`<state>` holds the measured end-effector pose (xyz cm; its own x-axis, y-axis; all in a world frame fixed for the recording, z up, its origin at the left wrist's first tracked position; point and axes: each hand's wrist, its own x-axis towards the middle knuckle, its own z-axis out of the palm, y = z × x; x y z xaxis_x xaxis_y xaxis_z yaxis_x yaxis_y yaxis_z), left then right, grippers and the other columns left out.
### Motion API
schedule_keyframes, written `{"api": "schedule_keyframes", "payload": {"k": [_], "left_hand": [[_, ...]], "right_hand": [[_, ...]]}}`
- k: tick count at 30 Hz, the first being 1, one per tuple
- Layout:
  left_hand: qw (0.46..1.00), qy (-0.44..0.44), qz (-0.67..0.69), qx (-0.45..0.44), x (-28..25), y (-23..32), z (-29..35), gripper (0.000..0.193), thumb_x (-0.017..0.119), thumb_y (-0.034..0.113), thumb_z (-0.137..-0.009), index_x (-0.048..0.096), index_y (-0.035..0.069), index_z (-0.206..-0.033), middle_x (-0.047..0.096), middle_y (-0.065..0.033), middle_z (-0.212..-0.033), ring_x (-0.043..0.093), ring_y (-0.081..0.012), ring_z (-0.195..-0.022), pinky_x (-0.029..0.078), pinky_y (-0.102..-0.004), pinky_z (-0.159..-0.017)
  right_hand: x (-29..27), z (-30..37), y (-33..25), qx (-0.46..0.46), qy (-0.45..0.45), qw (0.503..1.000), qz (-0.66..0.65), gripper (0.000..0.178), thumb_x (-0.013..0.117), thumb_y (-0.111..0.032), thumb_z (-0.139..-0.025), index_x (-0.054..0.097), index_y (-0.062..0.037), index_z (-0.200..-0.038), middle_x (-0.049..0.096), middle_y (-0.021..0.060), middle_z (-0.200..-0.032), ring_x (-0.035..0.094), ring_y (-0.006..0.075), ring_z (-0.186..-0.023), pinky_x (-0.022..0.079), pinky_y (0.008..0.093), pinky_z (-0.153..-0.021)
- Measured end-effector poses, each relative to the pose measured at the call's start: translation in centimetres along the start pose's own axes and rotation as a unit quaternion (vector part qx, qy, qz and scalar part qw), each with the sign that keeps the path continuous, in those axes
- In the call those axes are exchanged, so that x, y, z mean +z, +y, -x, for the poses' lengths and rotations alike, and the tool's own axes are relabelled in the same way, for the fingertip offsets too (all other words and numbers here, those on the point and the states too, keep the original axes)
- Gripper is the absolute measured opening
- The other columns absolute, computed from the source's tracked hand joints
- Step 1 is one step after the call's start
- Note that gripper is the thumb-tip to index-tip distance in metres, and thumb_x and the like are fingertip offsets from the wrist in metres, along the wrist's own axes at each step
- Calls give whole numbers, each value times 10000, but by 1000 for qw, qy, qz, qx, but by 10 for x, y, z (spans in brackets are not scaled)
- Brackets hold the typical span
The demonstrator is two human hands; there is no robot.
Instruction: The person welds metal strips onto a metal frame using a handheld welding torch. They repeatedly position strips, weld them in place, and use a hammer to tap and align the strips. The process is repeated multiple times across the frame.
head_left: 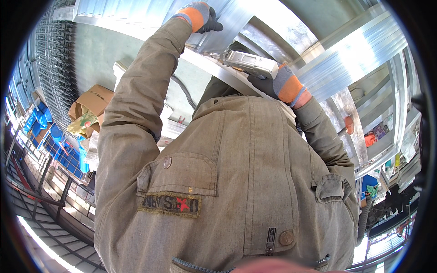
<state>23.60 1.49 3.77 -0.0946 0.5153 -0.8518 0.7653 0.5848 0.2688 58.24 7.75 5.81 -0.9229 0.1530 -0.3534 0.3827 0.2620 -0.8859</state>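
Observation:
My left hand (200,18), in an orange and dark grey work glove, rests on a ribbed silver metal profile (227,29) at the top of the view. One digit sticks out to the right, and the other fingers are partly hidden. Lower and to the right, my right hand (284,84) wears a matching glove. It is closed around one end of a silver, block-shaped metal piece (250,63) with a rectangular recess. That piece lies tilted above a long pale metal bar (218,73), in front of my jacket. Whether it touches the bar I cannot tell.
More ribbed metal profiles (355,54) run across the upper right. Stacked dark metal parts (57,59) stand at the far left, beside an open cardboard box (93,100). Blue containers (63,152) lie lower left. An orange-red object (348,124) is among the bars at right.

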Motion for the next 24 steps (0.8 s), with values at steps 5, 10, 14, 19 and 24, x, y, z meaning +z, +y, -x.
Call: {"api": "schedule_keyframes", "payload": {"k": [5, 10, 14, 19, 24], "left_hand": [[997, 43, -44, 36, 4, 1, -2, 255, 812, 346, -989, 864, 103, -1048, 818, -152, -1058, 762, -275, -945, 609, -429, -885], [989, 67, -111, 74, 12, -4, -11, 222, 785, 286, -1009, 860, 80, -1046, 814, -139, -1029, 766, -293, -937, 616, -444, -872], [980, 75, -151, 101, 22, -15, -24, 201, 764, 239, -1025, 857, 62, -1044, 811, -129, -1006, 769, -307, -931, 621, -455, -862], [992, 41, -22, 119, 40, -47, -55, 194, 741, 198, -1043, 850, 37, -1042, 815, -116, -1007, 779, -309, -950, 628, -465, -861], [936, 28, 349, 37, 49, -58, -60, 190, 785, 205, -1020, 842, 28, -1060, 816, -121, -983, 777, -309, -919, 631, -477, -847]], "right_hand": [[-16, 5, -14, 74, -77, 994, 27, 419, 719, -283, -1072, 738, -9, -1388, 787, 216, -1261, 753, 323, -1165, 585, 413, -1009], [-15, 15, -15, 15, -50, 977, 207, 368, 654, -298, -1049, 765, -34, -1281, 776, 223, -1104, 730, 400, -1015, 565, 464, -948], [0, 3, 3, -34, 11, 999, 9, 451, 689, -495, -1059, 813, -121, -1279, 818, 192, -1043, 781, 400, -930, 621, 447, -832], [0, 6, 10, -10, 1, 999, 51, 472, 674, -517, -1058, 809, -129, -1290, 816, 195, -1043, 775, 405, -941, 619, 452, -827], [-5, 5, 6, 49, -46, 997, 35, 374, 810, -268, -1017, 795, -82, -1341, 834, 160, -1216, 815, 287, -1089, 637, 396, -924]]}}
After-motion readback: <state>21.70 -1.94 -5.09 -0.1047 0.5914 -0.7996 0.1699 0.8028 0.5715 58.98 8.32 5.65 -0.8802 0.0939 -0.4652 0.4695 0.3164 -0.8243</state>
